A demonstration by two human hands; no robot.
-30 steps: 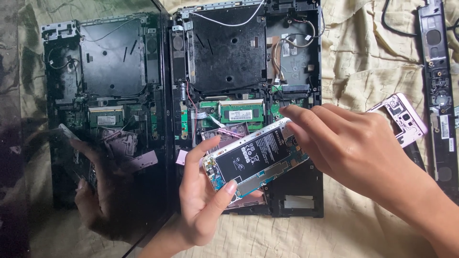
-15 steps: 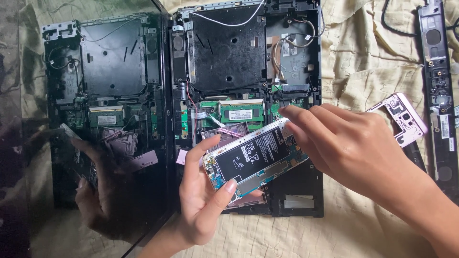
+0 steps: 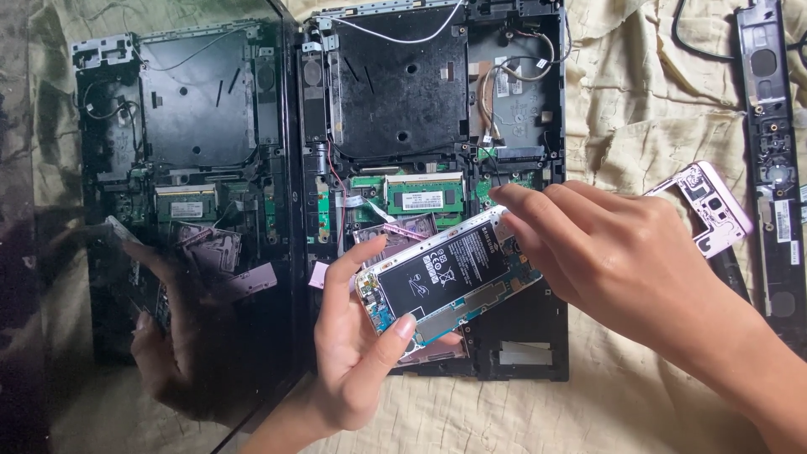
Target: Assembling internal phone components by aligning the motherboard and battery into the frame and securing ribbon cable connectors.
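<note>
Cream cloth (image 3: 639, 118), wrinkled, covers the work surface; an opened laptop base (image 3: 437, 168) lies on it toward the top edge, its dark glossy screen (image 3: 168, 210) folded flat to the left and mirroring the boards and hand.

Phone (image 3: 445, 277), back cover off, is held above the lower middle of the laptop base, tilted, long axis running lower left to upper right. Black battery (image 3: 441, 271) faces up; a strip of circuit board shows along the lower edge.

Left hand (image 3: 357, 353): closed around the phone's lower-left end, thumb on the near long edge, index finger up along the short end. Firm pinch on the frame edges only.

Right hand (image 3: 605, 252): fingers curled over the phone's upper-right end, fingertips at its top corner. Whether they pinch the frame or only press on it I cannot tell (contact is hidden under the fingers).

Handling, as a judgement: light, stiff, thin. With the cover off the board and battery are exposed and fragile; the battery should not be bent or poked. Best held by the metal rim along the long sides, as the left hand does.

Pink phone cover (image 3: 714, 206) rests on the cloth near the right edge, beside a long black trim strip (image 3: 769, 151).
</note>
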